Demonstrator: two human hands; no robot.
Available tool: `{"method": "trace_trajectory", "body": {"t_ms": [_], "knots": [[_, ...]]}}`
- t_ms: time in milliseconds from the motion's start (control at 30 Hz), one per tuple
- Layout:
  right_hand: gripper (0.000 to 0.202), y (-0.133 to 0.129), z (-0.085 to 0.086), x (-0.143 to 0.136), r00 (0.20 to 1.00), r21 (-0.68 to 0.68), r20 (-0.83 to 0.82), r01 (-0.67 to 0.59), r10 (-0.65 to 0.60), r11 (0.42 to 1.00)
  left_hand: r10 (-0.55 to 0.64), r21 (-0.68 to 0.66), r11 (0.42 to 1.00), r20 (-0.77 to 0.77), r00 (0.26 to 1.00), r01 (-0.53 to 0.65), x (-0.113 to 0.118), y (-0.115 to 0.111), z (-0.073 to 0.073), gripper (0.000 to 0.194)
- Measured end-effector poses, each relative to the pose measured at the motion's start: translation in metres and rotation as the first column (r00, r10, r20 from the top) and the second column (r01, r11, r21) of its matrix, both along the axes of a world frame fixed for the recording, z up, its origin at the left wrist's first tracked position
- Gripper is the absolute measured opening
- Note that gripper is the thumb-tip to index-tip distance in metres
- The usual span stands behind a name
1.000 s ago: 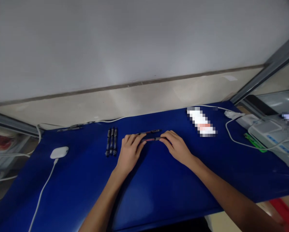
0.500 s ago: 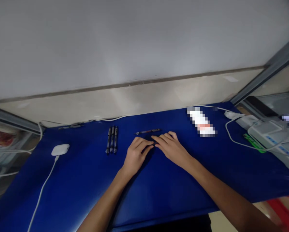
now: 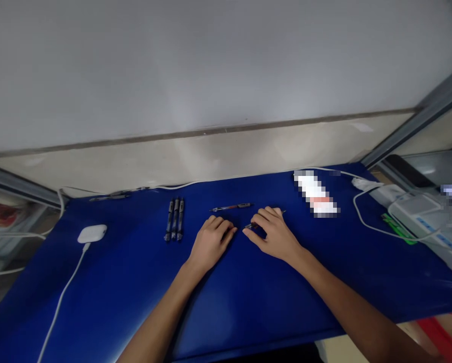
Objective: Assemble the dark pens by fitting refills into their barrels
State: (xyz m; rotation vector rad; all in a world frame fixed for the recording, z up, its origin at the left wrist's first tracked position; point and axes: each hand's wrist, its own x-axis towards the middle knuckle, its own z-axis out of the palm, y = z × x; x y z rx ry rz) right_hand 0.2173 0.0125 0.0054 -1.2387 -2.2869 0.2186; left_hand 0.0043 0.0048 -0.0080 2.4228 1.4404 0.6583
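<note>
My right hand [image 3: 274,233] is curled round a pen [image 3: 249,226], whose one end shows by the thumb and whose other end sticks out behind the fingers. To its left, a small gap away, is my left hand [image 3: 210,241]. Its fingers are bent and pressed together, thumb against the index finger; whatever they hold, if anything, is hidden. Just beyond both hands a single pen [image 3: 231,206] lies crosswise on the blue table [image 3: 226,297]. Three dark pens [image 3: 175,219] lie side by side, lengthwise, left of my left hand.
A white case [image 3: 92,233] with a cable is on the left. More pens [image 3: 110,196] lie at the back left edge. At the right are a pixelated phone-like object [image 3: 316,194], a green item [image 3: 398,229] and a white power strip [image 3: 426,217] with cables. A wall rises behind.
My hands, which met over a small dark object, have come apart. My right hand has shifted right, and a pen now shows in it.
</note>
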Motion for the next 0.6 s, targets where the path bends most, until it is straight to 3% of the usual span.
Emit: {"method": "trace_trajectory", "body": {"t_ms": [100,267,600], "knots": [[0.021,-0.0003,0.0006,0.0,0.999,0.029,-0.04,-0.023,0.024,0.999,-0.001,-0.01,1.0,-0.039,0.999,0.001,0.0018,-0.0005,-0.0008,0.022],[0.026,-0.0005,0.0014,-0.0009,0.997,0.022,-0.052,-0.064,0.065,0.998,0.009,-0.034,0.999,-0.041,0.999,-0.01,0.0021,-0.0002,0.0005,0.024],[0.021,0.0005,0.0007,0.0002,0.997,0.085,-0.072,-0.036,0.043,0.996,-0.003,-0.047,0.999,-0.064,0.998,0.0,0.0028,0.0004,0.0014,0.023]]}}
